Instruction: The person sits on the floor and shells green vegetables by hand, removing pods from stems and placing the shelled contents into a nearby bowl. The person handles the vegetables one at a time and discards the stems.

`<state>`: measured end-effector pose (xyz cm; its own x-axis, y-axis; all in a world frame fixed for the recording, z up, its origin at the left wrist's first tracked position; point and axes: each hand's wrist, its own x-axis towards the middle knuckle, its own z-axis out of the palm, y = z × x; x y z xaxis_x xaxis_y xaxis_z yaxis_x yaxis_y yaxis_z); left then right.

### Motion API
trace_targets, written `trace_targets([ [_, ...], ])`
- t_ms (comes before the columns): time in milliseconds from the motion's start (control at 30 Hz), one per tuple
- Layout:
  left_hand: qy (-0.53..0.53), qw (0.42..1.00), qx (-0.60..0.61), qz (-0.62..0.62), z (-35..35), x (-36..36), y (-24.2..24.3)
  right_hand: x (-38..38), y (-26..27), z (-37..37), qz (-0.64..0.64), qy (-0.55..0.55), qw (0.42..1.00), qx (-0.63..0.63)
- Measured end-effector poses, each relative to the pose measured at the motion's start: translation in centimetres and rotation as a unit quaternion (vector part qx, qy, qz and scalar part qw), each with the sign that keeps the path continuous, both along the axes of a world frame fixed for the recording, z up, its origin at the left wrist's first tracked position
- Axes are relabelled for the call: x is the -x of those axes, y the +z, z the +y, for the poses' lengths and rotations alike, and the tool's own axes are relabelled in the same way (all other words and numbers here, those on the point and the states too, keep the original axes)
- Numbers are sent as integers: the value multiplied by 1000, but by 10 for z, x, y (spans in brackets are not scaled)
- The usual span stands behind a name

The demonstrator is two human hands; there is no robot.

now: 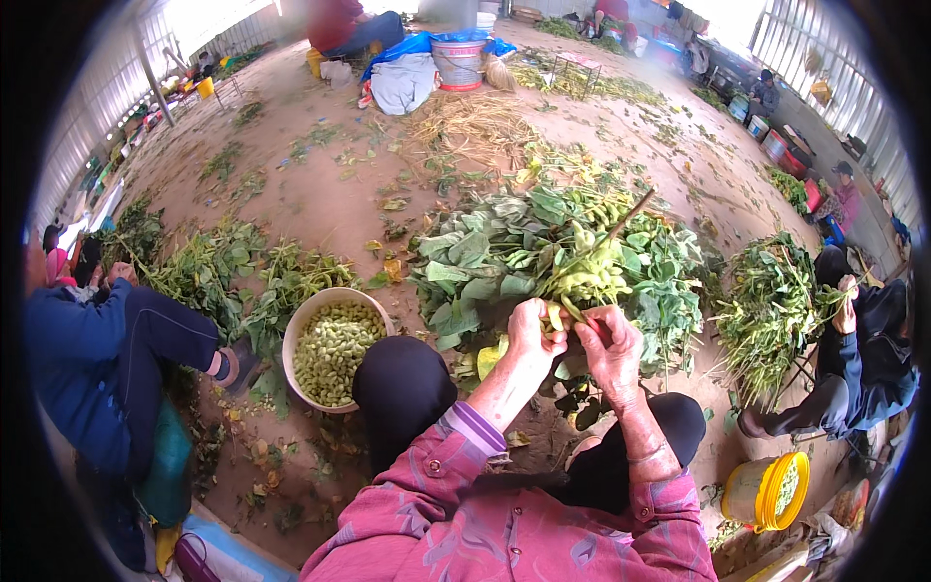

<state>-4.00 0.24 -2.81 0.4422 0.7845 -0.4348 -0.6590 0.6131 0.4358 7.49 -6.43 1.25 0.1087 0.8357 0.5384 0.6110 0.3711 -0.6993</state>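
Observation:
In front of my knees lies a heap of leafy green soybean plants (480, 254). A soybean stalk (614, 231) thick with green pods (590, 273) rests slanting on top of it. My left hand (533, 331) is at the near end of the pods, its fingers closed on a yellowish-green pod (554, 316). Close beside it, my right hand (611, 342) pinches at the stalk's near end, with something small and red showing by its fingers. To the left of my knee stands a round pale tub (291, 349) holding shelled green beans (334, 353).
A co-worker in blue (80, 364) sits at the left; another person's hand (845, 305) handles plants (771, 313) at the right. A yellow-rimmed bucket (742, 491) lies tilted at lower right. Dry stalks (473, 124), a lidded bucket (458, 64) and more seated people are farther off.

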Motion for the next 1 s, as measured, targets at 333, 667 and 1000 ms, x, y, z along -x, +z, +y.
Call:
trace_targets([
  [333,-23,998,-9,-61,2,0,-13,-19,-22,21,152,-79,984,52],
  [667,-56,990,-120,-36,-20,9,-8,-21,-23,27,128,-104,985,53],
  [1000,93,973,-175,115,-53,54,-1,-14,-11,16,181,-71,979,67],
])
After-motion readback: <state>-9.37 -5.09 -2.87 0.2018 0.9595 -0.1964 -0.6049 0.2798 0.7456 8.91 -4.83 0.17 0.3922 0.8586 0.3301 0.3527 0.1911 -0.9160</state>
